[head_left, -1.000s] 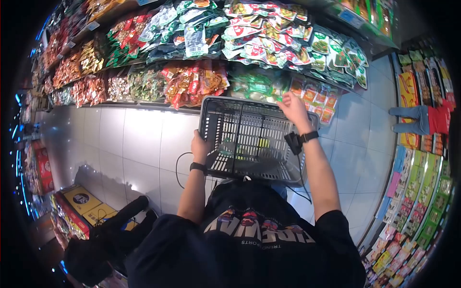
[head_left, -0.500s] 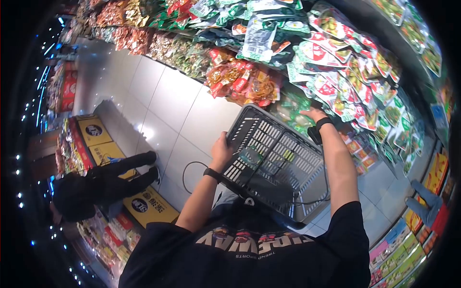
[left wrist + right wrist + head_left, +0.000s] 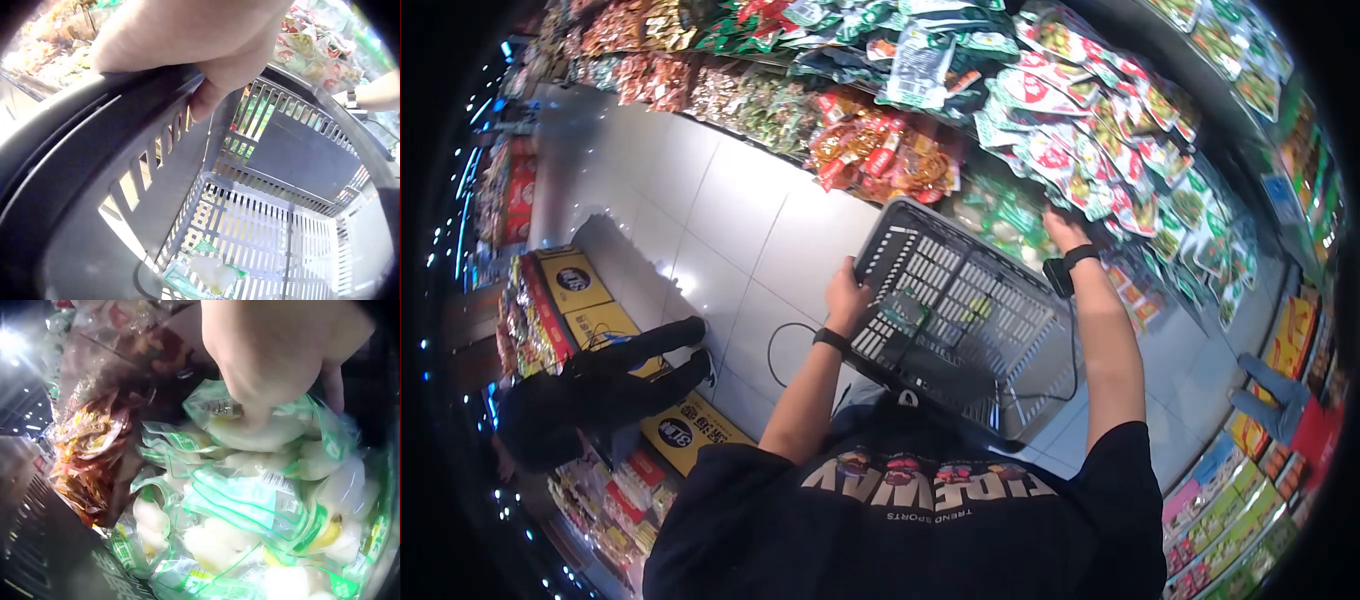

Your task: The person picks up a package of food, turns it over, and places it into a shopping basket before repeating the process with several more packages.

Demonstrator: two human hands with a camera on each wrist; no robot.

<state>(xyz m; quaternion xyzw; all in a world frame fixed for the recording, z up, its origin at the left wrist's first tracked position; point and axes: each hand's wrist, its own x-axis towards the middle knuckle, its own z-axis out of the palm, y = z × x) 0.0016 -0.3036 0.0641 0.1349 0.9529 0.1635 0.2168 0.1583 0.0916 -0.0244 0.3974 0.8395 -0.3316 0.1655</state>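
A hand in the white food bags

The left hand is bent round the edge of the gray basket and holds on to it. Down in the basket lies one see-through bag with green bits. The right hand is past the far side of the basket, low by the shelf. It touches the top bag of white food, but its fingertips are hidden, so I can't tell how far open it is or if it grips. More green and white bags lie under it, with shiny orange and red bags beside them
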